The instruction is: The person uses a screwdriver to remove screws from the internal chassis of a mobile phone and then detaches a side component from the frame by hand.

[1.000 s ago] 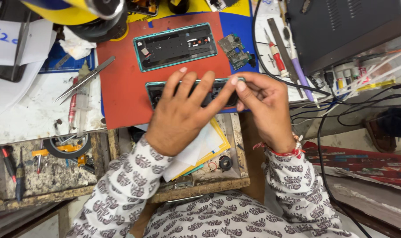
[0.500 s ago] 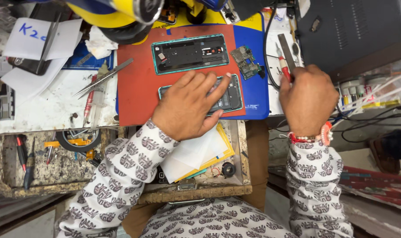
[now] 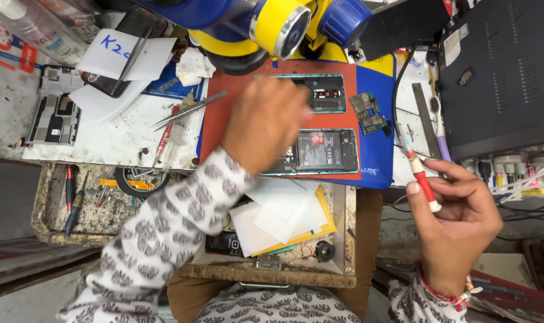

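Here, right hand with fingers curled loosely around a red-and-white brush tool, pinched near its white lower end by thumb and forefinger. Long axis tilted, lower end toward the wrist, upper tip pointing up and left toward the green circuit board. Held in the air off the right edge of the blue mat. Left hand, blurred, fingers bent and spread over the red mat, resting at the left end of the opened phone; grip there impossible to tell. Second open phone frame just above. Tweezers left on the bench. Below, shallow drawer tray holding white sheets over a yellow pad.
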